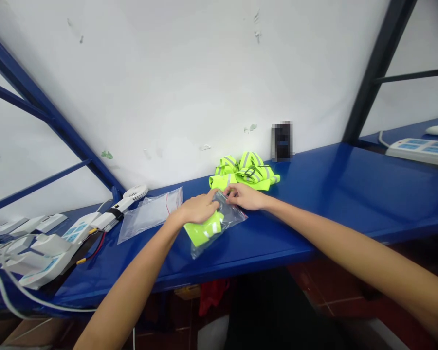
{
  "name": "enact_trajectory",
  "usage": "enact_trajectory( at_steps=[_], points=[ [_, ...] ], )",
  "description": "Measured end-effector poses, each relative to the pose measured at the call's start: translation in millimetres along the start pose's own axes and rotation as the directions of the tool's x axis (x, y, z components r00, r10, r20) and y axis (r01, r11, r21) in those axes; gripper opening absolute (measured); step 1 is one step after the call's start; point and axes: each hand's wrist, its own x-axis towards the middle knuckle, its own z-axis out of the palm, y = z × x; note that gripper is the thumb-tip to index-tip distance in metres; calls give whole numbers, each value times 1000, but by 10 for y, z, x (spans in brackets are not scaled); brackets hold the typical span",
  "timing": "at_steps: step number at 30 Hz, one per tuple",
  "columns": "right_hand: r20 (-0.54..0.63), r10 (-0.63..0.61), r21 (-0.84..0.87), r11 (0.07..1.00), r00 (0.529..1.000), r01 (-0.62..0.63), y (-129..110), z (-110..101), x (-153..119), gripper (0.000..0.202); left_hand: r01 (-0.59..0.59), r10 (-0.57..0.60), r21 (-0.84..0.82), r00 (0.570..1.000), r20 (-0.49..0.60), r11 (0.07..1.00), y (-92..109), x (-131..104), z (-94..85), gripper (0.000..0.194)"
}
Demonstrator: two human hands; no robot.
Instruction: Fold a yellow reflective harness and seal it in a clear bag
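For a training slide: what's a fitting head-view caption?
Left hand and right hand handling a clear bag holding neon fabric over a blue table.

Black object (282, 142) pixelated; left hand (200, 208) partly hides bagged yellow-green fabric (197, 234).

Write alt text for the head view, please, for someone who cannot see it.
A person's left grip and right grip handle a clear bag containing yellow-green reflective material on a blue table. A yellow-green pile lies behind, by the white wall; more clear plastic lies left.
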Motion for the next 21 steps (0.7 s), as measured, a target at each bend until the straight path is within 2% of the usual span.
enact_trajectory(
  at_steps=[2, 4, 5, 7, 11, 14, 17, 21],
  points=[
    [-12, -45, -15, 999, 999, 45, 3, 14, 7, 23, 35, -28, -119, 998, 62, 992, -2, 44, -119, 70],
    [-64, -99, -40, 995, 993, 96, 27, 35, 20, 22, 87, -58, -294, 993, 106, 952, -33, 136, -120, 77],
    [-91, -111, -47, 993, 990, 107, 44, 47, 25, 22, 85, -47, -383, 993, 108, 920, -60, 193, -79, 77],
    [-132, -106, -57, 993, 986, 99, 74, 73, 32, 24, -4, 47, -558, 997, 63, 830, -132, 305, 54, 66],
    [-176, -77, -92, 994, 981, 62, 80, 135, 21, 28, -146, 157, -801, 985, -66, 581, -300, 432, 321, 65],
    [-205, -47, -169, 986, 978, 11, 28, 185, 5, 24, -186, 194, -852, 976, -102, 490, -399, 443, 415, 70],
    [-195, -38, -255, 967, 980, -13, -29, 215, -16, 12, -213, 192, -845, 972, -134, 490, -449, 443, 449, 68],
    [-176, -58, -240, 971, 983, 14, -35, 204, -44, 24, -289, 193, -819, 956, -220, 496, -455, 460, 508, 52]
  ],
)
